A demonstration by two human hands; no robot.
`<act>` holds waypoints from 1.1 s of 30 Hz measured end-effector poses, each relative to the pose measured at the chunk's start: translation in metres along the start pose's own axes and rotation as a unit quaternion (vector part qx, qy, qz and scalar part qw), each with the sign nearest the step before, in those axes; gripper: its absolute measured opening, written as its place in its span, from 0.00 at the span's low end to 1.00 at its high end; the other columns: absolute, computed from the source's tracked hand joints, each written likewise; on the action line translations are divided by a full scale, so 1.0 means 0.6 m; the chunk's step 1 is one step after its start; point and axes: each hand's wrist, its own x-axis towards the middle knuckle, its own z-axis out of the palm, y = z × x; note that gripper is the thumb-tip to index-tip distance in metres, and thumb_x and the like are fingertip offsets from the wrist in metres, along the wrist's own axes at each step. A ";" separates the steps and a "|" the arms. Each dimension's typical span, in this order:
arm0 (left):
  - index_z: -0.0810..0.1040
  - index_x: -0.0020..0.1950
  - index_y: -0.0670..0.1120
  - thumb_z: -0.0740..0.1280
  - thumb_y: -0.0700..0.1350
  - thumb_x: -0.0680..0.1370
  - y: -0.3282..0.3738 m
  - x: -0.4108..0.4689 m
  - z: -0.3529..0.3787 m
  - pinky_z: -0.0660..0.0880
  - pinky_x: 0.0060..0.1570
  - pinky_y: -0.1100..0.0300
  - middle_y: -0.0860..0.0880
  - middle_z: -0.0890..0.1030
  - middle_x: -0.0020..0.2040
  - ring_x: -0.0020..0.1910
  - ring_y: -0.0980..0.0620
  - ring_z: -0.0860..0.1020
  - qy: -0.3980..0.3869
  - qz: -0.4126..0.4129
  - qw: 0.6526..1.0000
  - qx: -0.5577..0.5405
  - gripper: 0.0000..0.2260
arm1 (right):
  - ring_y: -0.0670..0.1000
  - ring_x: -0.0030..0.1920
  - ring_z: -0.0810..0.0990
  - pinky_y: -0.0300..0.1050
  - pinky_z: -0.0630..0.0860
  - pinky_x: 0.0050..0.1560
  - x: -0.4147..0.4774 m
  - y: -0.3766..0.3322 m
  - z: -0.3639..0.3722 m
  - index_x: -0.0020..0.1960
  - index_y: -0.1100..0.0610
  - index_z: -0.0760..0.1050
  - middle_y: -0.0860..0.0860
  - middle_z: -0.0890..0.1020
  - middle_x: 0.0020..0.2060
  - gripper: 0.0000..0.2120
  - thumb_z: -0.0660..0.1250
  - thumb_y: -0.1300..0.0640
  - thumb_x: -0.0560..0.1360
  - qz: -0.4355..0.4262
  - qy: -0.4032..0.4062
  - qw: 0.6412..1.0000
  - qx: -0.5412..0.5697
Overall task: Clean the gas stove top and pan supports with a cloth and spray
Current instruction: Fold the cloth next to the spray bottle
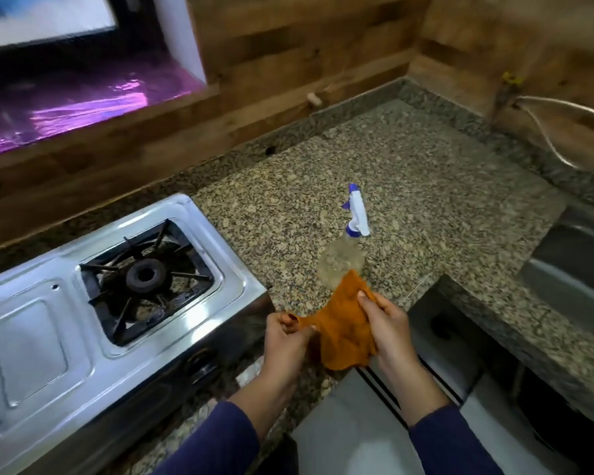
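Note:
A steel gas stove (42, 341) stands on the granite counter at the left, with a black pan support (186, 265) around its right burner (146, 274). An orange cloth (343, 327) hangs spread between my two hands, just right of the stove's front corner. My left hand (285, 341) pinches its left edge and my right hand (384, 323) grips its right side. A clear spray bottle (343, 262) with a white and blue trigger head stands on the counter just behind the cloth, its lower part hidden by it.
The granite counter (408, 186) runs back to a wood-panelled wall. A steel sink (576, 269) lies at the right, with a hose (559, 108) on the wall behind it. A window sill lit purple lies at the back left. The counter's front edge turns a corner under my right hand.

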 end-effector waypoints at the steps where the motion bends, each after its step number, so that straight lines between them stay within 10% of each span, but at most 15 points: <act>1: 0.66 0.47 0.46 0.72 0.35 0.72 -0.004 0.000 -0.001 0.73 0.42 0.51 0.43 0.73 0.41 0.41 0.47 0.74 -0.002 0.002 1.000 0.008 0.16 | 0.56 0.49 0.85 0.59 0.80 0.56 -0.001 -0.003 -0.005 0.44 0.48 0.84 0.52 0.87 0.45 0.05 0.71 0.54 0.77 -0.005 0.014 1.000 -0.002; 6: 0.66 0.50 0.49 0.65 0.33 0.76 -0.011 -0.004 0.003 0.74 0.36 0.54 0.43 0.75 0.45 0.42 0.47 0.75 -0.032 0.066 0.997 0.040 0.13 | 0.66 0.50 0.81 0.67 0.79 0.50 -0.026 -0.009 -0.007 0.49 0.37 0.83 0.61 0.84 0.47 0.08 0.68 0.50 0.78 -0.136 -0.004 0.984 -0.111; 9: 0.73 0.55 0.49 0.62 0.33 0.77 0.003 -0.009 0.021 0.77 0.38 0.52 0.38 0.80 0.53 0.44 0.43 0.80 -0.086 0.045 0.995 -0.010 0.13 | 0.45 0.52 0.83 0.45 0.81 0.52 -0.056 0.005 0.017 0.58 0.38 0.79 0.46 0.85 0.53 0.12 0.66 0.52 0.79 -0.166 -0.061 0.965 -0.193; 13: 0.78 0.58 0.44 0.65 0.50 0.80 0.016 -0.013 0.027 0.79 0.56 0.46 0.39 0.83 0.53 0.53 0.42 0.82 -0.107 -0.024 0.990 -0.093 0.11 | 0.43 0.58 0.79 0.48 0.78 0.60 -0.082 0.041 0.047 0.70 0.37 0.71 0.45 0.79 0.61 0.23 0.57 0.38 0.75 -0.140 -0.126 0.938 -0.292; 19: 0.74 0.65 0.46 0.70 0.38 0.76 0.016 -0.001 0.008 0.79 0.53 0.45 0.41 0.84 0.54 0.52 0.42 0.83 -0.101 -0.021 0.990 -0.099 0.18 | 0.44 0.56 0.81 0.43 0.79 0.55 -0.085 0.028 0.022 0.64 0.46 0.77 0.46 0.81 0.58 0.16 0.65 0.56 0.77 -0.110 -0.067 0.984 -0.121; 24: 0.73 0.64 0.50 0.70 0.36 0.76 0.032 -0.009 0.003 0.80 0.44 0.50 0.43 0.84 0.55 0.52 0.43 0.83 -0.158 0.008 0.983 -0.093 0.19 | 0.55 0.57 0.82 0.58 0.77 0.60 -0.038 0.033 -0.014 0.59 0.52 0.80 0.52 0.85 0.53 0.31 0.76 0.36 0.62 0.110 -0.158 0.979 -0.072; 33: 0.73 0.65 0.46 0.69 0.31 0.74 0.035 0.005 -0.014 0.80 0.50 0.49 0.41 0.82 0.56 0.54 0.42 0.81 -0.150 -0.009 0.988 -0.031 0.21 | 0.50 0.46 0.81 0.43 0.77 0.42 -0.020 0.046 -0.025 0.48 0.53 0.77 0.52 0.83 0.46 0.19 0.78 0.52 0.60 -0.083 -0.132 0.987 0.026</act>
